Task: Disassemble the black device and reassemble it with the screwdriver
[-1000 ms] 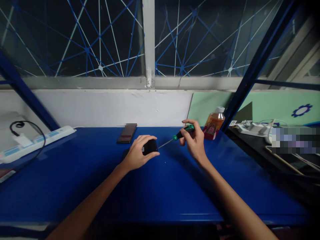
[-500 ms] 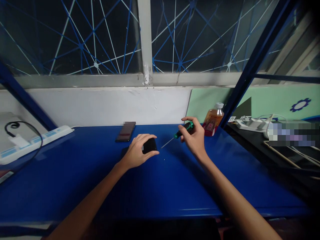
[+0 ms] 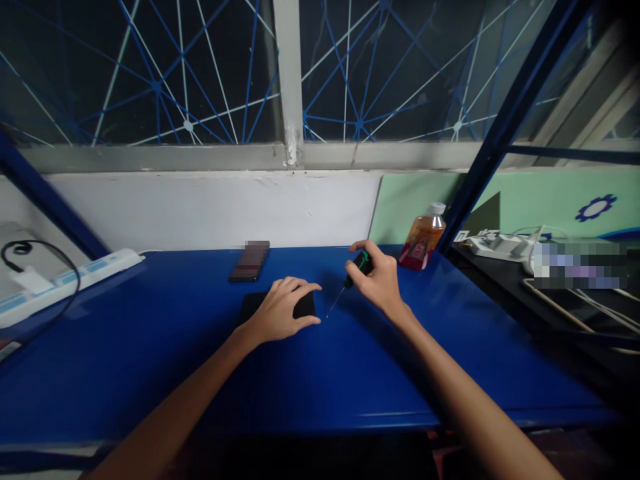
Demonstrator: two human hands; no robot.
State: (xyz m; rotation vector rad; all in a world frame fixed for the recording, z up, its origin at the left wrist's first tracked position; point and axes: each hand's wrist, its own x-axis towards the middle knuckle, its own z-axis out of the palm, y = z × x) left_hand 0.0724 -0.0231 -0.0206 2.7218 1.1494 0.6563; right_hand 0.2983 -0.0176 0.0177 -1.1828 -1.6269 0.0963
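The left hand is spreading over a flat black object on the blue table, thumb and fingers apart; whether it is pinching the edges or only covering them, I cannot tell. If that hold is loose, the object could be sliding under a knock. A tiny pale speck is lying by the screwdriver tip — a slight nudge could be sending it rolling away, and a slipping tip could be scratching the paint. The right hand is clamping the handle at a slant. Around them, a white power strip is trailing a black cable, a phone is lying behind the left hand, and a bottle is standing beyond the right, perhaps limiting its backward reach.
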